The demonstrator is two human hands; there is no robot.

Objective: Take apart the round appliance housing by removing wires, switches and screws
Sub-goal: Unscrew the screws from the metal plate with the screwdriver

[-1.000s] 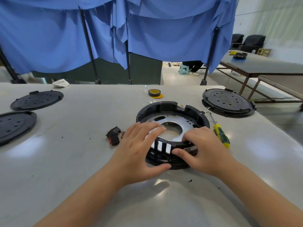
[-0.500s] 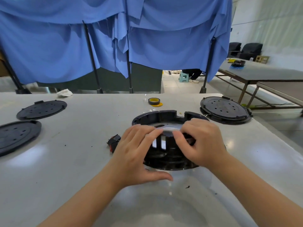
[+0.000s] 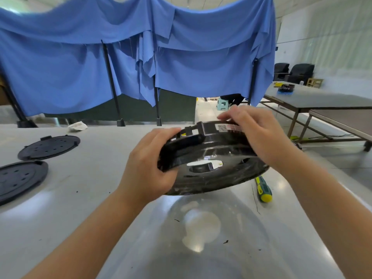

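The round black appliance housing [image 3: 213, 158] is lifted off the grey table [image 3: 80, 198] and tipped up, its underside and centre hole facing me. My left hand [image 3: 147, 168] grips its left rim, thumb below and fingers curled over the top edge. My right hand [image 3: 259, 135] holds the right upper rim, fingers curled over the edge by a white label. A green and yellow screwdriver [image 3: 263, 188] lies on the table under the housing's right side. The switch seen earlier is hidden behind my left hand.
Two black round lids [image 3: 48, 148] [image 3: 18, 178] lie at the left of the table. A crumpled white cloth [image 3: 77, 125] sits at the far edge. Blue drapes [image 3: 141, 67] hang behind on black stands. Another table [image 3: 322, 101] stands to the right.
Both hands have lifted the housing off the table and tilted it up toward me, so its underside now shows. The camera has tipped upward.
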